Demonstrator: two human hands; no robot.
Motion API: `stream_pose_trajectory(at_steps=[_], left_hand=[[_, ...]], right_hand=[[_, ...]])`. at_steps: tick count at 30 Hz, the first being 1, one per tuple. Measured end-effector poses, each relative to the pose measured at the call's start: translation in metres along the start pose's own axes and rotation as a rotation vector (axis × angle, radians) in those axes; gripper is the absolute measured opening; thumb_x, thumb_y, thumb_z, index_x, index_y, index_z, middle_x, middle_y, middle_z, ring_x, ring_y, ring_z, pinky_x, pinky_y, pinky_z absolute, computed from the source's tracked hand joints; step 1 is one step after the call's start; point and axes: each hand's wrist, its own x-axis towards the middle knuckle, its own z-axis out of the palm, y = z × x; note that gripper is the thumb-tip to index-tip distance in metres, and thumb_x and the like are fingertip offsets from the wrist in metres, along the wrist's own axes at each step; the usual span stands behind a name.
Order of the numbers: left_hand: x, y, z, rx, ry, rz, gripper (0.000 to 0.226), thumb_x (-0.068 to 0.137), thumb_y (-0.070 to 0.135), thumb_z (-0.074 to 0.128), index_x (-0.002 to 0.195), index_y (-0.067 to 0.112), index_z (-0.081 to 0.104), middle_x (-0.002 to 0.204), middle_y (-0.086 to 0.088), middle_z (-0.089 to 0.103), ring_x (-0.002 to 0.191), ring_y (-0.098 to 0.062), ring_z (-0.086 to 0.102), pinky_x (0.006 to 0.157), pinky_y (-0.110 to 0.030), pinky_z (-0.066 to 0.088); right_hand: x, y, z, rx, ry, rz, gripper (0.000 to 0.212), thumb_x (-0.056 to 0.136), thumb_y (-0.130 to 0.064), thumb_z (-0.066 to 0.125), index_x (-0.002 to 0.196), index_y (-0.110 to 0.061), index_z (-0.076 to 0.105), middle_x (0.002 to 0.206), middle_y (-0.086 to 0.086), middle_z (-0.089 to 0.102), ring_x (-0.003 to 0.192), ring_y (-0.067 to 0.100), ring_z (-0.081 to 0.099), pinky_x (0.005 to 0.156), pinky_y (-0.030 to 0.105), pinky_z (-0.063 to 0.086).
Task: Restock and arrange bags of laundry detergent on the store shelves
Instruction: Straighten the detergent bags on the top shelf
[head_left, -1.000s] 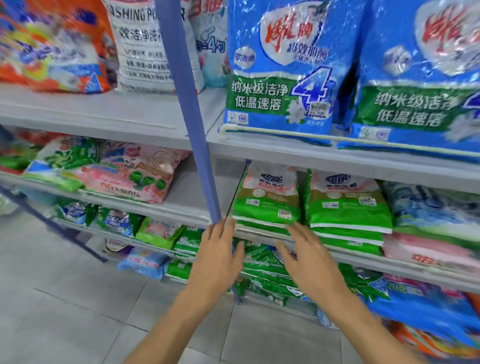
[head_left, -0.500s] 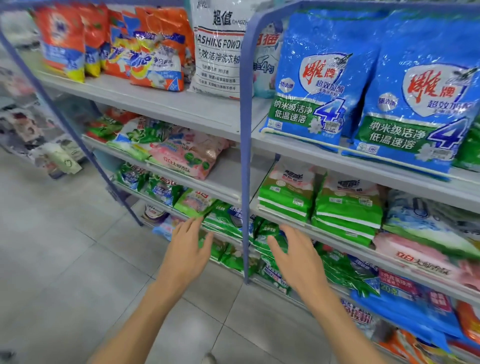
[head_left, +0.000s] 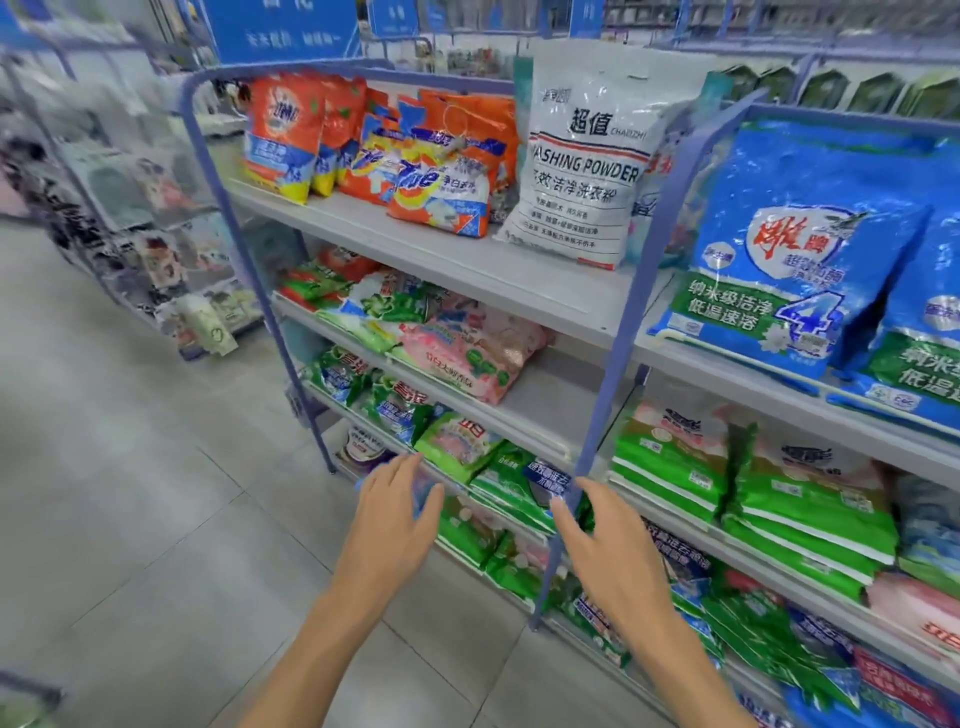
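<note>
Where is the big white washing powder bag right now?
In the head view, upper centre: the white washing powder bag stands on the top shelf, just right of the orange bags and left of the blue upright post.

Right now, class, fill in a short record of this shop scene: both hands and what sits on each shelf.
Left hand: open, holds nothing
Right hand: open, holds nothing, in front of the blue post
Top shelf, left bay: orange bags, white washing powder bag, upright
Top shelf, right bay: blue bags, upright
Second shelf: pink bag lying flat; green bags stacked
</note>
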Motion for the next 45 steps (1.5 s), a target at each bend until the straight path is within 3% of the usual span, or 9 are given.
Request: stream_pose_trajectory(at_steps=[8,11,17,22,30,35,38,42,45], left_hand=[[0.056,-0.089,-0.069,-0.004,0.039,-0.014,0.054,0.103,0.039,0.052,0.151,0.015,0.043,0.154,-0.001,0.044,0.144,-0.022,0.036,0.120,-0.042,0.031],[0.082,-0.125,-0.093,-0.006,0.046,-0.012,0.050,0.102,0.040,0.052,0.145,0.016,0.049,0.147,-0.001,0.051,0.138,-0.022,0.043,0.115,-0.044,0.037],[0.119,-0.180,-0.125,-0.045,0.050,-0.017,0.046,0.102,0.036,0.052,0.147,0.023,0.048,0.141,0.006,0.053,0.133,-0.020,0.045,0.111,-0.040,0.040],[0.159,-0.210,-0.131,-0.076,0.031,-0.044,0.045,0.102,0.034,0.053,0.146,0.027,0.047,0.141,0.006,0.053,0.135,-0.020,0.043,0.113,-0.039,0.037],[0.269,-0.243,-0.118,-0.069,-0.051,-0.065,0.048,0.103,0.042,0.048,0.145,0.020,0.049,0.145,0.003,0.054,0.135,-0.021,0.048,0.113,-0.043,0.041],[0.325,-0.255,-0.102,-0.117,-0.074,-0.111,0.052,0.103,0.037,0.053,0.150,0.016,0.044,0.152,-0.003,0.049,0.140,-0.022,0.043,0.116,-0.041,0.037],[0.351,-0.262,-0.088,-0.224,-0.129,-0.153,0.056,0.102,0.044,0.050,0.151,0.018,0.043,0.152,0.000,0.048,0.137,-0.020,0.047,0.116,-0.040,0.037],[0.398,-0.270,-0.064,-0.420,-0.160,-0.339,0.073,0.092,0.069,0.048,0.152,0.028,0.041,0.152,0.002,0.050,0.137,-0.020,0.049,0.112,-0.049,0.042],[0.437,-0.271,-0.040,-0.556,-0.174,-0.354,0.067,0.093,0.066,0.054,0.147,0.026,0.049,0.139,0.009,0.060,0.126,-0.013,0.057,0.107,-0.040,0.045]], right_hand=[[0.056,-0.102,0.074,-0.028,0.017,-0.059,0.058,0.102,-0.058,0.043,0.149,-0.025,0.045,0.150,-0.006,0.050,0.138,0.014,0.044,0.113,0.037,0.040],[0.074,-0.133,0.100,-0.065,0.012,-0.059,0.057,0.103,-0.058,0.043,0.150,-0.025,0.044,0.152,-0.004,0.049,0.140,0.016,0.042,0.112,0.036,0.038],[0.105,-0.182,0.142,-0.071,-0.001,-0.038,0.054,0.102,-0.059,0.043,0.146,-0.027,0.047,0.147,-0.006,0.052,0.135,0.015,0.046,0.106,0.033,0.040],[0.142,-0.211,0.170,-0.085,-0.012,-0.044,0.043,0.104,-0.052,0.045,0.136,-0.025,0.054,0.133,-0.004,0.059,0.125,0.015,0.052,0.090,0.028,0.039],[0.243,-0.231,0.219,0.013,-0.003,-0.038,0.058,0.103,-0.057,0.044,0.155,-0.032,0.038,0.158,-0.013,0.041,0.145,0.008,0.036,0.120,0.036,0.032],[0.306,-0.239,0.240,-0.018,-0.012,0.013,0.055,0.103,-0.052,0.048,0.152,-0.027,0.044,0.154,-0.010,0.047,0.141,0.010,0.043,0.116,0.034,0.035],[0.342,-0.246,0.245,0.005,-0.012,0.092,0.050,0.104,-0.045,0.052,0.148,-0.022,0.048,0.145,-0.005,0.054,0.131,0.015,0.052,0.108,0.033,0.040],[0.397,-0.249,0.258,0.002,0.068,0.178,0.039,0.103,-0.042,0.054,0.136,-0.022,0.053,0.117,-0.009,0.062,0.093,0.012,0.058,0.083,0.028,0.043],[0.437,-0.240,0.273,-0.019,0.130,0.281,0.048,0.103,-0.047,0.053,0.143,-0.020,0.046,0.087,-0.007,0.062,0.075,0.013,0.055,0.077,0.029,0.038]])
